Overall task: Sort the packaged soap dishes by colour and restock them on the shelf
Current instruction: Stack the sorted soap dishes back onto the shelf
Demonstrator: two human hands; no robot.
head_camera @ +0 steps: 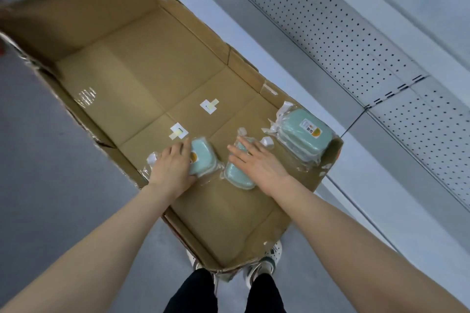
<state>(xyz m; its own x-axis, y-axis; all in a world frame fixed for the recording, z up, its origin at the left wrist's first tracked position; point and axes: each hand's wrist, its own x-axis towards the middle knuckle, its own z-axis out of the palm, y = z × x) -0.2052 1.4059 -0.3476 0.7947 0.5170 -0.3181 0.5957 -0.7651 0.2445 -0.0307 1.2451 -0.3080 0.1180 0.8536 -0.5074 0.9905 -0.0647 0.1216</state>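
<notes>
Open cardboard box (142, 63) fills most of your view. Its flaps are up and its bottom is largely bare. It sits on the grey floor (38, 160), hard against the low shelf (368, 193) on your right. The shelf's perforated back panel (330, 33) runs diagonally past the box's right wall, which stands between the goods and the shelf deck.

All the stock is in the box's near right part. A stack of soap dishes (302, 134), mint green in clear wrap with a label on top, is tucked into the right corner and touches the wall.

Your right hand (256, 162) lies flat on the middle soap dish (237, 175), fingers straight and spread, grasping nothing. That dish is tilted on its edge, just beside the left soap dish (203, 160).

Your left hand (173, 168) covers the left half of the left soap dish. Its fingers curl over the far side and the thumb sits at the near edge, gripping it.

Two small paper tags (209, 106) (178, 131) are stuck to the box bottom just beyond your hands.

White shoes (273, 254) show under the near flap.
</notes>
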